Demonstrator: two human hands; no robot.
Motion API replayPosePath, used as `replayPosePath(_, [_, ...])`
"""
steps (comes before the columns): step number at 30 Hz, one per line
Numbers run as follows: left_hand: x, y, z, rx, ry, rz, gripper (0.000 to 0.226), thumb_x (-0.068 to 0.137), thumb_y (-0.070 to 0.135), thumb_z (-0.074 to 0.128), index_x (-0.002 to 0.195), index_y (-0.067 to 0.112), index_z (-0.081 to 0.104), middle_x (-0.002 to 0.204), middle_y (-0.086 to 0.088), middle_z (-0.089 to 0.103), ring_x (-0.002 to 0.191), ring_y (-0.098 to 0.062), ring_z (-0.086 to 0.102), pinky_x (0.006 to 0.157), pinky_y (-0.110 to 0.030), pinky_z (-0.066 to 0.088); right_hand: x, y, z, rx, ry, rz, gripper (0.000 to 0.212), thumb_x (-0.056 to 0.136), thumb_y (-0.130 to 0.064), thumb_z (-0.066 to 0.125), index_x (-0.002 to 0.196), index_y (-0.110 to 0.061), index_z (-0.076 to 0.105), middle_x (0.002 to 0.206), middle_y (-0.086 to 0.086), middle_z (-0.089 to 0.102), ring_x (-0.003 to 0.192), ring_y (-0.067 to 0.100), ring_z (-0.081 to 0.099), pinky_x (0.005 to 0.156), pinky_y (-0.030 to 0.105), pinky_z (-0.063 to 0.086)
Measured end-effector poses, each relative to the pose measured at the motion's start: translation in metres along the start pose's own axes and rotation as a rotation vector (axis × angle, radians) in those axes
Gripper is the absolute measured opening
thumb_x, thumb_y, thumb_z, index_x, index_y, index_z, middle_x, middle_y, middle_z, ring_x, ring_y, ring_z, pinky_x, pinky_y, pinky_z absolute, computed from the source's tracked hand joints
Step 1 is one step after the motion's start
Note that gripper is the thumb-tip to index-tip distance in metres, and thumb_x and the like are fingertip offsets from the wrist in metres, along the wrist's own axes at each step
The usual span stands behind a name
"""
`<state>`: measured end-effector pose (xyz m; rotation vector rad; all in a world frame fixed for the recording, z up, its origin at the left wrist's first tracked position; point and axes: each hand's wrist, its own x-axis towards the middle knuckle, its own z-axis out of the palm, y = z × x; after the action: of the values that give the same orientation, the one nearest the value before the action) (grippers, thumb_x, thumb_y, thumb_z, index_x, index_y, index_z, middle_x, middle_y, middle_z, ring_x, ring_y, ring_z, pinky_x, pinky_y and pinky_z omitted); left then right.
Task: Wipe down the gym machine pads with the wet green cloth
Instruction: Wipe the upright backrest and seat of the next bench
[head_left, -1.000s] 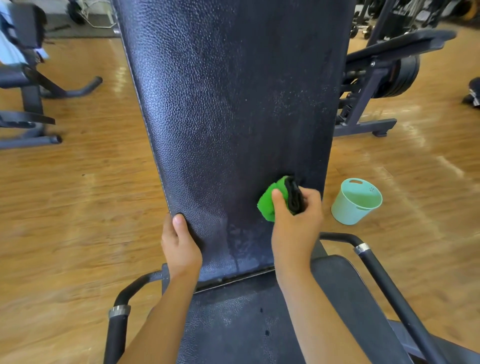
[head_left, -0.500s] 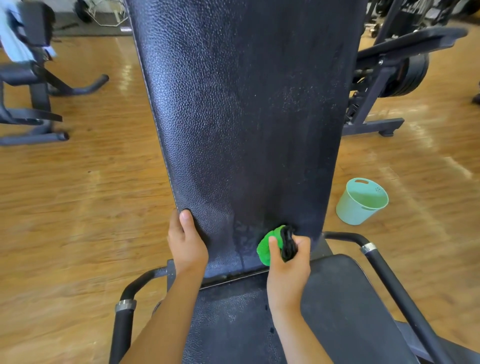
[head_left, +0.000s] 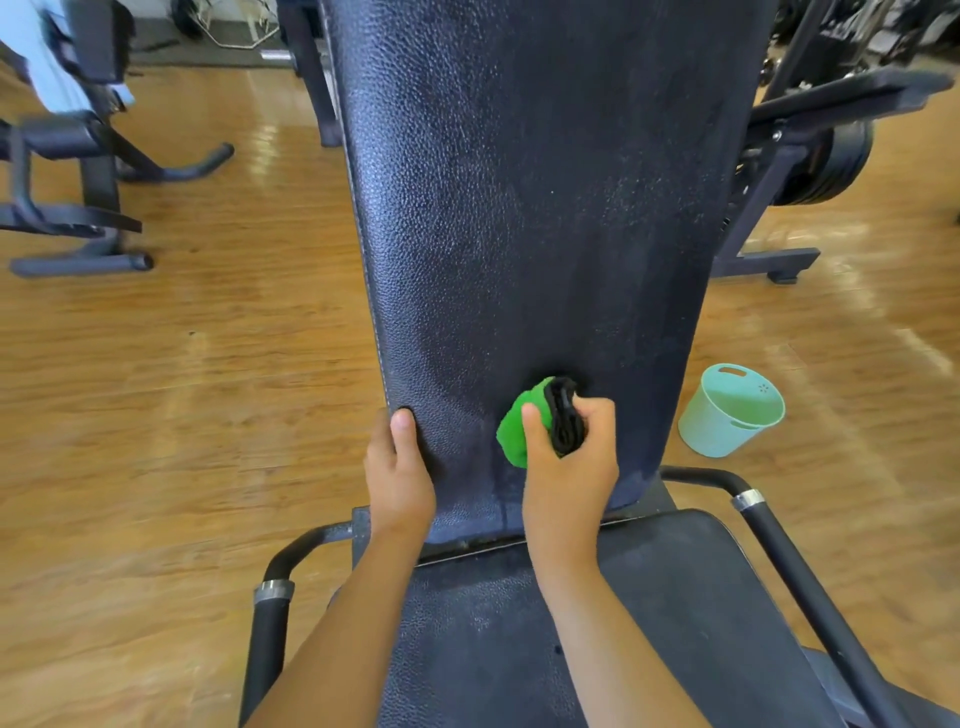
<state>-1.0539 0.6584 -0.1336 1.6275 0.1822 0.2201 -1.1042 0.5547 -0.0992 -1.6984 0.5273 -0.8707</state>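
Observation:
A long black textured back pad rises in front of me, with a black seat pad below it. My right hand grips a bunched green cloth, which has a black part, and presses it against the lower middle of the back pad. A damp streak shows on the pad under the cloth. My left hand holds the pad's lower left edge, thumb on the front face.
A mint-green bucket stands on the wooden floor right of the pad. Black handle bars flank the seat on both sides. Other gym machines stand at far left and at far right.
My right hand slid the cloth down to the pad's bottom edge, then back up to the lower middle and slightly left. My left hand kept its hold on the pad's left edge.

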Motion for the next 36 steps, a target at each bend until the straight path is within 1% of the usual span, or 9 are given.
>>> replayPosePath(5, [0.000, -0.001, -0.002, -0.007, -0.041, 0.010, 0.036, 0.087, 0.056, 0.028, 0.089, 0.028, 0.051, 0.088, 0.017, 0.055, 0.081, 0.008, 0.052, 0.072, -0.019, 0.035, -0.049, 0.051, -0.008, -0.080, -0.019, 0.236, 0.027, 0.086, -0.015, 0.070, 0.083, -0.023, 0.045, 0.083, 0.004, 0.055, 0.078, 0.021, 0.049, 0.068, 0.018, 0.039])
replayPosePath(10, [-0.003, 0.005, -0.003, -0.002, -0.069, -0.026, 0.026, 0.104, 0.028, 0.029, 0.085, 0.037, 0.044, 0.089, 0.025, 0.046, 0.077, 0.022, 0.047, 0.070, -0.004, 0.032, -0.046, 0.050, -0.004, -0.021, 0.031, 0.319, 0.028, 0.084, -0.007, 0.071, 0.078, -0.018, 0.046, 0.076, -0.001, 0.050, 0.072, 0.018, 0.044, 0.063, 0.015, 0.039])
replayPosePath(14, [-0.003, 0.007, -0.005, 0.004, -0.082, -0.052, 0.017, 0.104, 0.029, 0.028, 0.103, 0.024, 0.044, 0.090, 0.026, 0.045, 0.093, -0.001, 0.043, 0.080, -0.009, 0.027, -0.019, 0.008, 0.008, 0.033, 0.037, 0.133, 0.024, 0.082, -0.010, 0.074, 0.083, -0.015, 0.050, 0.082, 0.002, 0.055, 0.077, 0.016, 0.048, 0.073, 0.028, 0.043])
replayPosePath(18, [0.001, 0.000, -0.008, 0.002, -0.128, -0.032, 0.039, 0.103, 0.036, 0.027, 0.121, 0.013, 0.053, 0.120, 0.005, 0.057, 0.118, -0.011, 0.045, 0.098, -0.023, 0.032, 0.008, -0.028, 0.016, -0.041, -0.031, -0.066, 0.024, 0.082, -0.015, 0.074, 0.086, -0.014, 0.050, 0.087, 0.004, 0.056, 0.078, 0.013, 0.047, 0.069, 0.021, 0.039])
replayPosePath(21, [0.001, 0.002, -0.009, -0.011, -0.146, -0.035, 0.029, 0.103, 0.034, 0.028, 0.115, 0.022, 0.050, 0.113, 0.009, 0.055, 0.113, -0.009, 0.047, 0.094, -0.020, 0.030, 0.000, -0.021, 0.013, -0.158, -0.065, -0.206, 0.022, 0.083, -0.015, 0.074, 0.088, -0.012, 0.053, 0.086, 0.002, 0.050, 0.076, 0.009, 0.045, 0.067, 0.012, 0.035])
replayPosePath(24, [0.001, 0.003, -0.009, -0.030, -0.167, -0.039, 0.024, 0.103, 0.034, 0.028, 0.103, 0.026, 0.051, 0.102, 0.015, 0.055, 0.096, 0.000, 0.051, 0.083, -0.010, 0.034, -0.019, 0.002, 0.010, -0.248, -0.125, -0.275, 0.019, 0.084, -0.019, 0.074, 0.090, -0.010, 0.058, 0.086, -0.001, 0.047, 0.076, 0.016, 0.050, 0.067, 0.019, 0.039])
replayPosePath(28, [0.001, 0.003, -0.010, -0.051, -0.189, -0.038, 0.023, 0.096, 0.051, 0.031, 0.095, 0.037, 0.049, 0.098, 0.021, 0.053, 0.090, 0.013, 0.050, 0.079, -0.009, 0.035, -0.032, 0.014, 0.006, -0.322, -0.232, -0.269, 0.018, 0.084, -0.020, 0.074, 0.090, -0.013, 0.058, 0.087, -0.004, 0.049, 0.077, 0.019, 0.055, 0.065, 0.027, 0.043])
replayPosePath(32, [0.003, -0.002, -0.010, -0.067, -0.186, -0.039, 0.029, 0.086, 0.057, 0.030, 0.093, 0.038, 0.050, 0.095, 0.019, 0.057, 0.086, 0.019, 0.051, 0.077, -0.005, 0.036, -0.015, -0.009, 0.002, -0.316, -0.312, -0.252, 0.016, 0.080, -0.016, 0.077, 0.089, -0.014, 0.063, 0.086, -0.003, 0.053, 0.076, 0.009, 0.051, 0.066, 0.015, 0.040])
replayPosePath(36, [0.000, -0.001, -0.010, -0.088, -0.203, -0.079, 0.020, 0.100, 0.048, 0.035, 0.096, 0.034, 0.048, 0.092, 0.023, 0.050, 0.084, 0.016, 0.049, 0.072, -0.005, 0.035, 0.015, -0.061, 0.016, -0.252, -0.279, -0.400, 0.024, 0.080, -0.015, 0.077, 0.103, -0.012, 0.069, 0.097, -0.003, 0.050, 0.084, -0.002, 0.044, 0.076, -0.001, 0.033])
